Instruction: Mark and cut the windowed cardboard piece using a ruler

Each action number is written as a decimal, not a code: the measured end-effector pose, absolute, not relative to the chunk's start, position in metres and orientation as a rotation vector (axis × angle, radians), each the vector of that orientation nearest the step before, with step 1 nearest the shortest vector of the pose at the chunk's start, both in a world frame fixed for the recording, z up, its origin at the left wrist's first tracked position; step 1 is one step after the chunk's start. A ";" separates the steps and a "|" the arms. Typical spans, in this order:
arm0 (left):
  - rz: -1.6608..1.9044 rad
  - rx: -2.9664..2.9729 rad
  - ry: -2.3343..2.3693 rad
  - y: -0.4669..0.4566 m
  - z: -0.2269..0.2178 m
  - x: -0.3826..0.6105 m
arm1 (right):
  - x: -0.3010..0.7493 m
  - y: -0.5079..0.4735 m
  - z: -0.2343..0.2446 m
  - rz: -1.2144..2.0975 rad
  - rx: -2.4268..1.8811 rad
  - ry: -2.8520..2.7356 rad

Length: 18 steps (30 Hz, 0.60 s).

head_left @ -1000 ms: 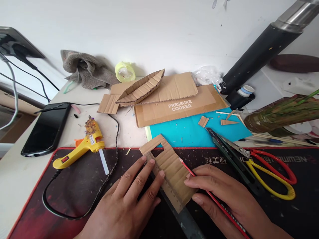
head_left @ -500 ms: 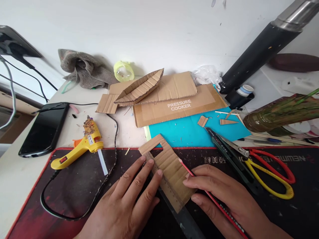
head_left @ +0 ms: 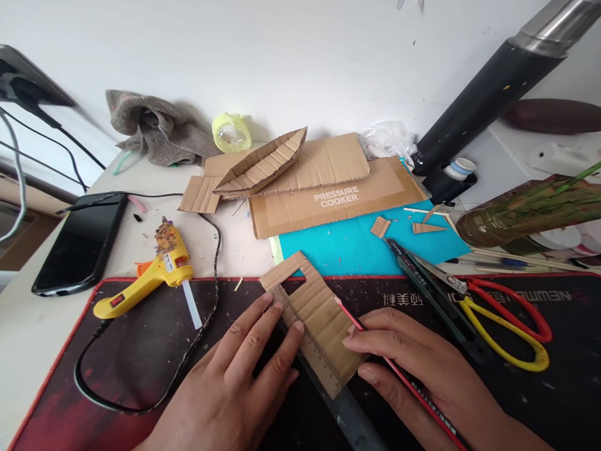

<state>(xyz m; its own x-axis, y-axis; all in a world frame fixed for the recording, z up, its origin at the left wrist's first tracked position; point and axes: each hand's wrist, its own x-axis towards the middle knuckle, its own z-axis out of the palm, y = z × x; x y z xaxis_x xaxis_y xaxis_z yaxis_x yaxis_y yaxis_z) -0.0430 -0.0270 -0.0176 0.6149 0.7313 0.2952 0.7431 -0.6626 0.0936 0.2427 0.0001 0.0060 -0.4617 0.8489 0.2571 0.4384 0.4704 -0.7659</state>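
A small piece of brown cardboard [head_left: 323,313] with a rectangular cut-out near its far end lies tilted in front of me. A see-through ruler [head_left: 312,344] runs lengthwise along its left side and past its near edge. My left hand [head_left: 235,369] lies with fingers spread, the fingertips pressing on the ruler and cardboard. In my right hand [head_left: 417,357] is a red-and-black pencil [head_left: 399,376], pinched between thumb and fingers. Its sharpened tip is at the cardboard's right edge; I cannot tell whether it touches.
A yellow glue gun [head_left: 150,275] and a phone [head_left: 79,244] lie left. Right are a utility knife [head_left: 427,294] and scissors [head_left: 507,326]. Behind are a boat-shaped cardboard piece [head_left: 263,164], a PRESSURE COOKER cardboard sheet [head_left: 300,210], blue paper [head_left: 323,254] and cardboard scraps.
Very little differs. The whole view has shifted slightly, while both hands, the ruler, the cardboard and the pencil keep nearly the same positions.
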 end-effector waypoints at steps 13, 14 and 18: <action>-0.467 -2.788 -1.235 -0.026 -0.016 -0.042 | 0.243 -0.001 0.006 0.833 -1.075 -2.086; -0.466 -2.785 -1.235 -0.025 -0.016 -0.042 | 0.243 -0.001 0.006 0.833 -1.073 -2.087; -0.465 -2.782 -1.233 -0.025 -0.016 -0.042 | 0.243 -0.001 0.006 0.833 -1.073 -2.090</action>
